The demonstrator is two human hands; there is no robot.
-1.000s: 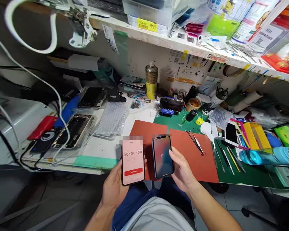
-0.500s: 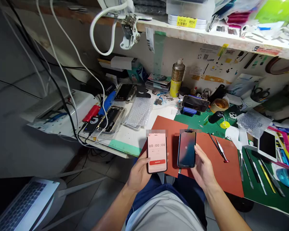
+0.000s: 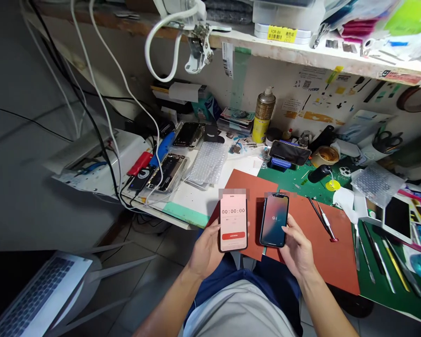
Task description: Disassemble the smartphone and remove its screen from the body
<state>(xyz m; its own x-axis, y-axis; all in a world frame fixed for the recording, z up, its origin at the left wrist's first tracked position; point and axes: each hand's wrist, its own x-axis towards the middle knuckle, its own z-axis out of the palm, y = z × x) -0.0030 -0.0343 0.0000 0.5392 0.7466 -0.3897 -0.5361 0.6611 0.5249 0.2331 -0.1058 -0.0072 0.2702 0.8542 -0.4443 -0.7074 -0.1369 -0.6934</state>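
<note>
My left hand (image 3: 206,250) is wrapped round a phone (image 3: 233,223) whose pink screen reads 00:00:00 above a red button; its thumb rests at the phone's left edge. My right hand (image 3: 298,248) grips a second phone (image 3: 274,221) by its right side, and that screen shows a dark blue and red picture. Both phones are upright, side by side and apart, with their screens toward me. Under and behind them lies a reddish-brown mat (image 3: 333,262). Fingers behind the phones are mostly hidden.
Opened phones (image 3: 166,172) and bubble wrap (image 3: 206,164) lie at left. A spray can (image 3: 264,114) and a propped phone (image 3: 289,153) stand behind. Tweezers (image 3: 323,220), tools and a white-framed device (image 3: 397,219) are at right. A shelf (image 3: 301,51) hangs above; a laptop (image 3: 38,299) sits lower left.
The view has shifted, so the bench appears slightly further right. My left thumb has moved from the screen's face to the phone's edge. My right thumb sits slightly lower on its phone.
</note>
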